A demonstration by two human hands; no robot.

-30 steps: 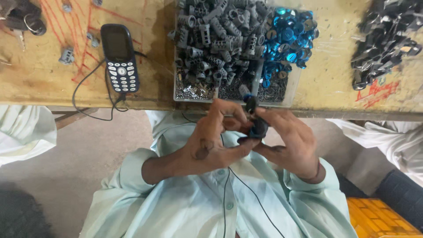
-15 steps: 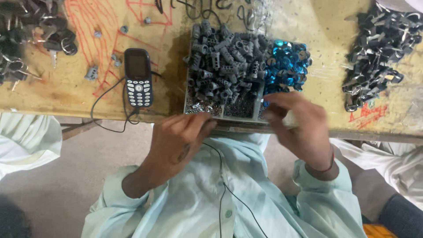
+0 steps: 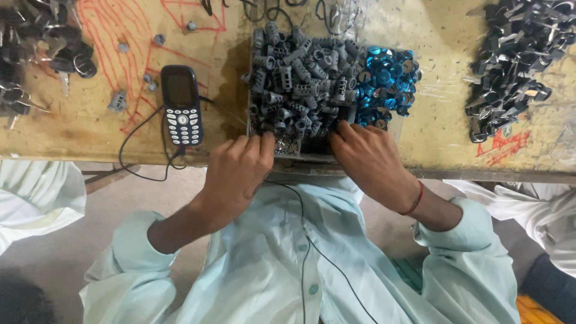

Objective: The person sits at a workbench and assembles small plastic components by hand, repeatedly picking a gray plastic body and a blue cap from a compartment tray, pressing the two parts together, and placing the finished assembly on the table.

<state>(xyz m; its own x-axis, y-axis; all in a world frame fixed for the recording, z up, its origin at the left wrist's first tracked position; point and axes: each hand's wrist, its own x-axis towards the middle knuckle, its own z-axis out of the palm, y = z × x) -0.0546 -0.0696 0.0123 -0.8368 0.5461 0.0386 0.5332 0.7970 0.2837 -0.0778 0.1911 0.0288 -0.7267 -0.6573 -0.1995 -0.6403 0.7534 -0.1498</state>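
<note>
Left hand [image 3: 237,171] at counter [image 3: 90,129] edge, fingertips in small metal bits, grip state unclear. Right hand [image 3: 366,159] fingertips in grey ribbed parts [image 3: 294,78], grip unclear. Blue discs [image 3: 384,78] at 1 o'clock. Phone [image 3: 181,105] at 10 o'clock. Dark clips [image 3: 510,60] at 2 o'clock.

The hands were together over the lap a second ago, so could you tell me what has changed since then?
Both hands went forward from the lap to the tray at the table edge. The small dark part they held between them is no longer visible. The left hand now rests on the small metal bits; the right hand reaches among the grey ribbed pieces. The blue discs and phone lie as before.
</note>
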